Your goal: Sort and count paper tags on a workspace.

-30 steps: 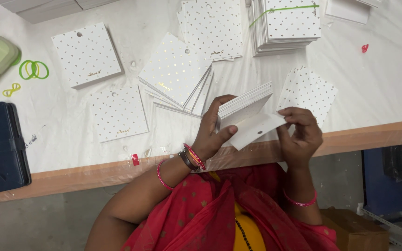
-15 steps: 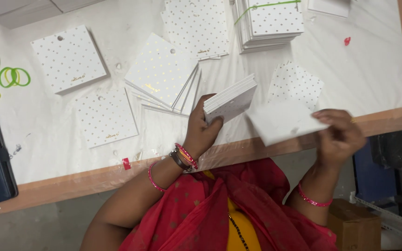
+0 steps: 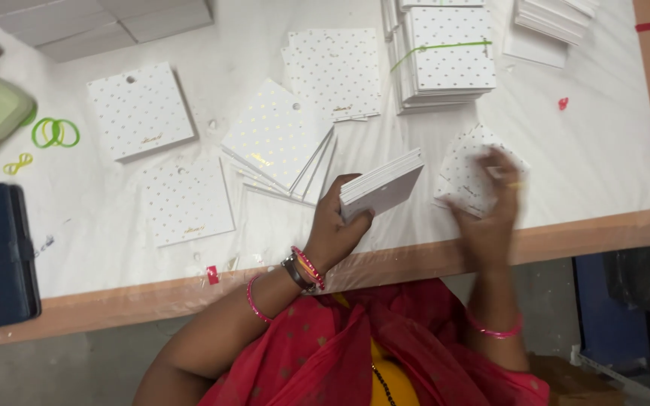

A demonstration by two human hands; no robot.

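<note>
White dotted cards [image 3: 381, 185] in left hand [image 3: 336, 225]

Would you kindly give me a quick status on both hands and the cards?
Left hand gripping a stack of white cards, held above the table. Right hand, blurred, on a small pile of dotted cards. Nothing obstructing.

The right hand [image 3: 490, 207], raised with one card half a second ago, now rests on the small pile of dotted cards [image 3: 464, 177] on the table.
</note>
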